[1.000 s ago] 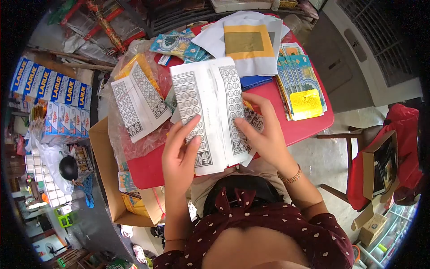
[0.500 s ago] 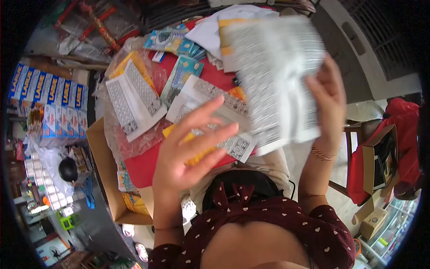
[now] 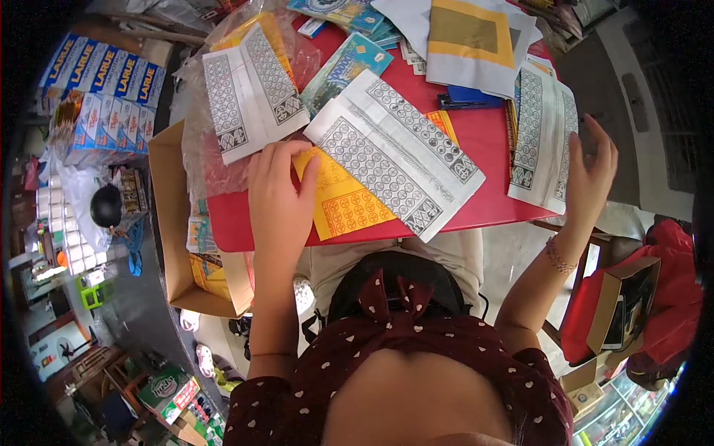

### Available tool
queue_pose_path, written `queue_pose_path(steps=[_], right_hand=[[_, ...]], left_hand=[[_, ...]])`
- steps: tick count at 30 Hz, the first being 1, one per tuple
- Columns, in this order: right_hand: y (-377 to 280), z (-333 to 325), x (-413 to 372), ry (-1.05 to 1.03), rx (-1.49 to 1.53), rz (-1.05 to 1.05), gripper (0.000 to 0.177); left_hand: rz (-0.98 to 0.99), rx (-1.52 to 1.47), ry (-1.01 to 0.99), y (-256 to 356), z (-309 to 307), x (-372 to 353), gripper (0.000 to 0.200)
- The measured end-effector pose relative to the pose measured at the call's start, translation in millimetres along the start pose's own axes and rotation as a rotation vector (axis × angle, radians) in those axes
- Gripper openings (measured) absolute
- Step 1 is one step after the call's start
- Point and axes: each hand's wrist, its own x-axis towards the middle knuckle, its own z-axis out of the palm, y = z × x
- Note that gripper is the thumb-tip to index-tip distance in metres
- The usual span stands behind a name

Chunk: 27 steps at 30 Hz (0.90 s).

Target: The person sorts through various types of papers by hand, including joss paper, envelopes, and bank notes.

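My left hand (image 3: 281, 178) rests at the upper left corner of a yellow printed paper (image 3: 353, 212), fingers bent and thumb apart from them. Partly over that yellow paper lies a folded white paper with black printed patterns (image 3: 398, 156). Another folded patterned paper (image 3: 249, 100) lies just beyond my left hand. On the right, my right hand (image 3: 595, 167) is beside a third patterned paper (image 3: 539, 141), thumb and fingers apart. This paper overhangs the red table's (image 3: 491, 204) right side.
Blue-green printed notes (image 3: 346, 70), a dark blue stapler (image 3: 472, 98) and white sheets with a yellow panel (image 3: 472, 37) lie farther back. Clear plastic wrap (image 3: 197, 160) covers the left side. A cardboard box (image 3: 167, 215) stands left of the table; stacked blue cartons (image 3: 104, 70) are beyond it.
My right hand has lowered the patterned paper onto the table's right side and let go. My left hand has come down to the yellow paper. The view has shifted.
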Motion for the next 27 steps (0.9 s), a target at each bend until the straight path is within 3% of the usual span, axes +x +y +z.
queue_pose_path(steps=[2, 4, 6, 9, 12, 14, 19, 21, 27], right_hand=[[-47.7, -7.1, -2.2, -0.325, 0.737, 0.248, 0.033], [-92.1, -11.6, -5.7, -0.669, 0.843, -0.024, 0.034], [-118.6, 4.0, -19.6, -0.65, 0.798, -0.365, 0.04], [-143.1, 14.9, -28.6, -0.586, 0.548, -0.397, 0.05], [-148.9, 23.8, -25.6, -0.647, 0.5, -0.347, 0.058], [-152.6, 24.5, -23.0, -0.647, 0.51, -0.335, 0.059], [-148.8, 26.5, -14.9, -0.723, 0.596, -0.273, 0.055], [-144.5, 27.2, -9.6, -0.983, 0.842, -0.09, 0.05], [-147.0, 36.1, -19.0, -0.804, 0.942, -0.03, 0.046]], left_hand=[[-0.142, 0.072, -0.028, 3.6, 2.2, -4.6, 0.033], [-0.139, 0.096, -0.037, 5.9, 7.3, -9.7, 0.039], [-0.135, 0.118, -0.053, 6.8, 9.4, -12.5, 0.045], [-0.212, -0.019, -0.015, 4.4, 9.1, -14.0, 0.045], [-0.296, -0.178, -0.072, 0.3, 6.5, -17.3, 0.041], [-0.414, -0.504, -0.07, -2.3, 5.8, -18.0, 0.038], [-0.455, -0.763, -0.118, -13.4, 5.4, -21.7, 0.026], [-0.467, -0.842, -0.11, -16.6, 2.6, -22.2, 0.025], [-0.456, -0.778, -0.196, -22.9, -10.2, -22.0, 0.014]])
